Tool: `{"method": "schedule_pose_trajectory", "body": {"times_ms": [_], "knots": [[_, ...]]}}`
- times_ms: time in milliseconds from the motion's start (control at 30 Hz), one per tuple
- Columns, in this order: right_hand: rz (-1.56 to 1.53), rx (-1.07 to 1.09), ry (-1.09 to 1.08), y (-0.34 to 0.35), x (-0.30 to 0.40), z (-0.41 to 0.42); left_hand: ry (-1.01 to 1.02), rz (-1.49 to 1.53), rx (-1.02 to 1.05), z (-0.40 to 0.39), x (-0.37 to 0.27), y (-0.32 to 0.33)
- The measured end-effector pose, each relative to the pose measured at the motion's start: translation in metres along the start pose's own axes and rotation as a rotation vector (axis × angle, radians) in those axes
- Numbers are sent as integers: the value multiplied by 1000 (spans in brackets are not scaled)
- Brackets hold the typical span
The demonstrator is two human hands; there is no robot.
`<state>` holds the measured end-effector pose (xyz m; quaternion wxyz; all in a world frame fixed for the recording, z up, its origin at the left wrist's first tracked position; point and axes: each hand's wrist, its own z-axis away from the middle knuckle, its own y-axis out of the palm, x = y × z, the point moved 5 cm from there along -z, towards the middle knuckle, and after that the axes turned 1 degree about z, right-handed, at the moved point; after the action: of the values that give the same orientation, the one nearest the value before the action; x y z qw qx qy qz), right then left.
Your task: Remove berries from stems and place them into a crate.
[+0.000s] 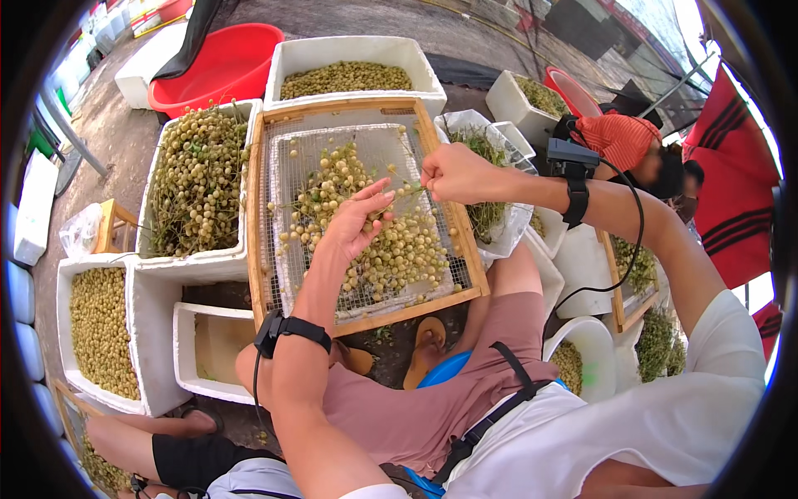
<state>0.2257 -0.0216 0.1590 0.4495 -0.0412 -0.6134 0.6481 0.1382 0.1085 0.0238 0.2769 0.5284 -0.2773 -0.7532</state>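
My right hand (pixel 458 174) pinches thin green stems (pixel 408 189) above a wood-framed wire mesh screen (pixel 327 325). The stems reach towards my left hand (pixel 360 218), whose thumb and forefinger are extended and whose other fingers curl. Small round fruits lie right at those fingers; whether they are gripped is unclear. Beneath both hands, a loose heap of yellow-green round fruits (pixel 399 252) with stems covers the middle of the mesh. Under the screen a white foam box (pixel 368 132) shows through the wire.
Left stands a foam box of stemmed fruit (pixel 198 181); nearer is one of loose fruit (pixel 103 330). Another foam box (pixel 355 50) and a red tub (pixel 218 65) stand beyond. A plastic bag of stems (pixel 477 215) lies right. Other people (pixel 614 146) sit nearby.
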Motion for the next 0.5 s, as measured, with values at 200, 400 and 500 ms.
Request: {"method": "schedule_pose_trajectory", "body": {"times_ms": [200, 400, 500], "knots": [[7, -5, -1, -12, 8, 8, 14, 52, -38, -4, -2, -15], [-124, -94, 45, -26, -7, 15, 131, 122, -96, 2, -15, -22], [-139, -130, 44, -35, -16, 18, 98, 70, -5, 3, -18, -9]]}}
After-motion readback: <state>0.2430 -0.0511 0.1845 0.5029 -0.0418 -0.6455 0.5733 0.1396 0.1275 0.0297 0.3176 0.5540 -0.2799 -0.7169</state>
